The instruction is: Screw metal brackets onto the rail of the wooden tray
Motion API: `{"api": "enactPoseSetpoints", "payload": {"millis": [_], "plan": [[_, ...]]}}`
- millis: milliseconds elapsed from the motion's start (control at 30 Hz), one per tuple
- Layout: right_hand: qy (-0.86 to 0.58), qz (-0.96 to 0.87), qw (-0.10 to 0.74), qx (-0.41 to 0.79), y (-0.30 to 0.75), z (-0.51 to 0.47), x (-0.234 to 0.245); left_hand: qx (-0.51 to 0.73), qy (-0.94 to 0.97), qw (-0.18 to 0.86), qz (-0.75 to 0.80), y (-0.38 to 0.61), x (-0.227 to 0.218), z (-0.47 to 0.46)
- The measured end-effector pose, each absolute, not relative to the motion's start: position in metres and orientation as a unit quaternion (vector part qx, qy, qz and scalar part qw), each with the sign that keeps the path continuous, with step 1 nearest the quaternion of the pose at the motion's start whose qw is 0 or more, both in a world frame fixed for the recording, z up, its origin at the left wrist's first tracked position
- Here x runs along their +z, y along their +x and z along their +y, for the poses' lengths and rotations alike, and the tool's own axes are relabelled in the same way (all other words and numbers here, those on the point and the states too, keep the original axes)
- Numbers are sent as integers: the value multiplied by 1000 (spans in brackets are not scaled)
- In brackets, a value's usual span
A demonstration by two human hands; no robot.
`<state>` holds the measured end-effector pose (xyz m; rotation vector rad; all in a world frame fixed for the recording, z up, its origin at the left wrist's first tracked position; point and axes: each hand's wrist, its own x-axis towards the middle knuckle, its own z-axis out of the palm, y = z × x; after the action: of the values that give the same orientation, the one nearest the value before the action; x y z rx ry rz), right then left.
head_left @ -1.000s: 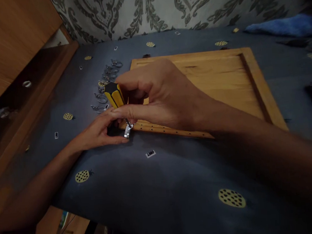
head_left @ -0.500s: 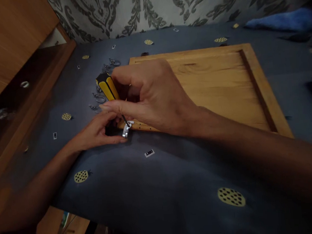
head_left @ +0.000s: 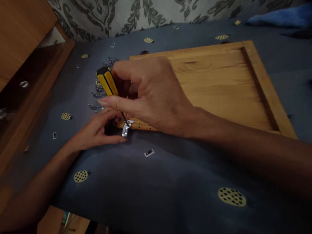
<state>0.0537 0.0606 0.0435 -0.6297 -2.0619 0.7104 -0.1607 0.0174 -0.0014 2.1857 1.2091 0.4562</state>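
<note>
A screwdriver point(head_left: 107, 83) with a yellow and black handle is gripped in my right hand point(head_left: 154, 95), its handle leaning up and to the left. The shaft runs down to a small silver metal hook point(head_left: 124, 130) at the near left edge of a wooden board with a raised frame point(head_left: 264, 87). My left hand point(head_left: 100, 130) curls around that corner, its thumb against the hook's lower end and its other fingers partly hidden behind the right hand. Small dark holes dot the board's near edge beside the hook.
Several loose metal hooks point(head_left: 97, 96) lie on the patterned dark tablecloth point(head_left: 164, 188) beyond my left hand. A blue cloth point(head_left: 285, 17) rests at the back right. Along the left runs a wooden cabinet point(head_left: 12, 38) with an open shelf, and a patterned wall closes off the back.
The screwdriver handle has turned slightly and tips a little more upright, with my right hand shifting slightly along. My left hand and the metal hook hold nearly the same place.
</note>
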Motion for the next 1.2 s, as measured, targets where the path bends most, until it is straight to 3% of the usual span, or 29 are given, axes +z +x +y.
{"api": "enactPoseSetpoints", "payload": {"millis": [600, 800, 1000, 1200], "plan": [[-267, -820, 416, 289, 53, 64, 45, 200, 837, 279, 427, -159, -2, 18], [-264, -805, 479, 229, 61, 50, 56, 190, 839, 280, 426, -158, -1, 19], [-271, -830, 462, 156, 62, 56, 56, 213, 848, 265, 407, -159, -4, 19], [-293, -835, 431, 177, 60, 58, 49, 210, 848, 267, 408, -161, -6, 20]]}}
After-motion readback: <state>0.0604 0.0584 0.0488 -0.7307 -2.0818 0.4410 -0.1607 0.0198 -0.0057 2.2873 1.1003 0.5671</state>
